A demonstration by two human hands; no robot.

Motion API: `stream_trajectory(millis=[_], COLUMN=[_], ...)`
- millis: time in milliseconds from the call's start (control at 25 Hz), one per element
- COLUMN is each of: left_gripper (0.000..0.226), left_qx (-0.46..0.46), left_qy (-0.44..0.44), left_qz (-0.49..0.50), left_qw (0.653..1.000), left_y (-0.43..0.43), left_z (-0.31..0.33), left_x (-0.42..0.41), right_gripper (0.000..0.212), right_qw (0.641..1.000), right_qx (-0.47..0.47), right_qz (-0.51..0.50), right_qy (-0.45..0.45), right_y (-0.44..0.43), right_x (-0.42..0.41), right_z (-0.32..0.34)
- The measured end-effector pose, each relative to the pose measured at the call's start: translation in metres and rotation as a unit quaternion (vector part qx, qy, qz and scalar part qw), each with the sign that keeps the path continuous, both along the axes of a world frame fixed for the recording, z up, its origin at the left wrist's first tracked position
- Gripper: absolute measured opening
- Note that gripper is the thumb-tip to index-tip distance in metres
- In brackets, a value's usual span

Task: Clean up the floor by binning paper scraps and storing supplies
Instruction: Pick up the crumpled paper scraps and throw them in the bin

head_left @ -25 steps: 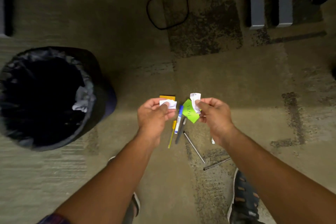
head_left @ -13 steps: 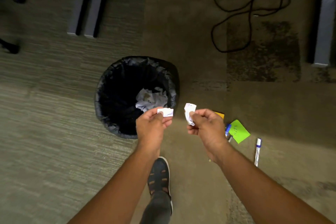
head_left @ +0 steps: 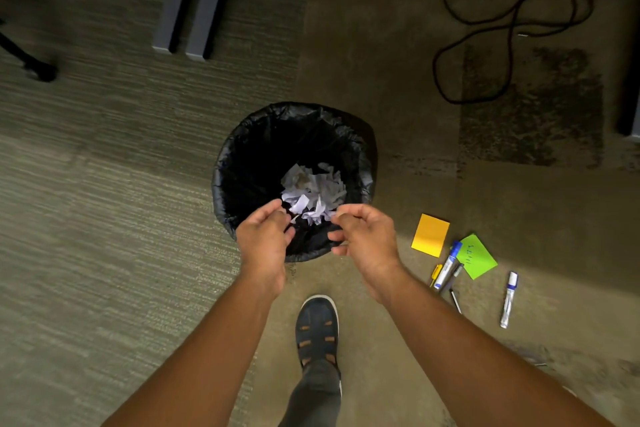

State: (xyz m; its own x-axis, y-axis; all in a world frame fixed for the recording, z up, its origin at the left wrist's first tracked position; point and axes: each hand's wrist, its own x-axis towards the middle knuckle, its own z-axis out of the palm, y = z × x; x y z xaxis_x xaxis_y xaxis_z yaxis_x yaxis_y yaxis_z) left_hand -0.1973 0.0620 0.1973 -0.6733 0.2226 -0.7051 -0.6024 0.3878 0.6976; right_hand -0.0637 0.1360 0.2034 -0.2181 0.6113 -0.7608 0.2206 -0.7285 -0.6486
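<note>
Two empty, loosely open hands, left (head_left: 265, 239) and right (head_left: 365, 239), above one bin (head_left: 242, 156) of paper scraps (head_left: 313, 192); beside it two sticky notes, orange (head_left: 430, 235) and green (head_left: 477, 256), two markers (head_left: 447, 265) (head_left: 508, 299).

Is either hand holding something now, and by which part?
Nothing is held: the left hand and right hand are open and empty above the bin.

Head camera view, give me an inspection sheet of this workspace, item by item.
Surface: carpet floor, stained patches at right.
Job's things: lined bin holding paper scraps; orange pad, green note, markers and pens on the floor.
Clutter: nothing seen.
Grips: left hand and right hand over the bin, fingers loose, holding nothing.
Cables: black cable looped on the floor.
Surroundings: grey furniture legs, chair base, person's shoe.
</note>
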Motion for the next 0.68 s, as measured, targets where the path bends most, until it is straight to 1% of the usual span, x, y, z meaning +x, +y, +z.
stream_trajectory(millis=[120,200,280,360,480,600,680], left_gripper=[0.026,0.02,0.017,0.018,0.025,0.027,0.027], left_qx=[0.007,0.014,0.024,0.037,0.044,0.039,0.022], left_qy=[0.028,0.079,0.142,0.186,0.198,0.184,0.181], left_qz=[-0.009,-0.024,-0.06,-0.112,-0.214,-0.328,-0.376], left_qw=[1.0,0.996,0.988,0.975,0.956,0.926,0.909], left_y=[0.001,0.005,0.013,0.022,0.038,0.051,0.059], left_z=[0.005,0.008,0.008,0.007,-0.003,-0.031,-0.053], left_x=[0.008,0.021,0.04,0.063,0.11,0.157,0.185], right_gripper=[0.01,0.012,0.015,0.016,0.016,0.012,0.012], right_qw=[1.0,1.0,0.999,0.998,0.996,0.993,0.99], right_qx=[0.006,0.014,0.022,0.024,0.018,0.005,-0.009], right_qz=[-0.005,-0.015,-0.027,-0.037,-0.054,-0.075,-0.092], right_qy=[-0.007,-0.013,-0.023,-0.034,-0.061,-0.088,-0.108], right_y=[0.0,0.001,0.003,0.005,0.007,0.011,0.014], right_x=[0.015,0.029,0.048,0.071,0.112,0.155,0.184], right_z=[0.003,0.004,0.003,-0.003,-0.022,-0.046,-0.064])
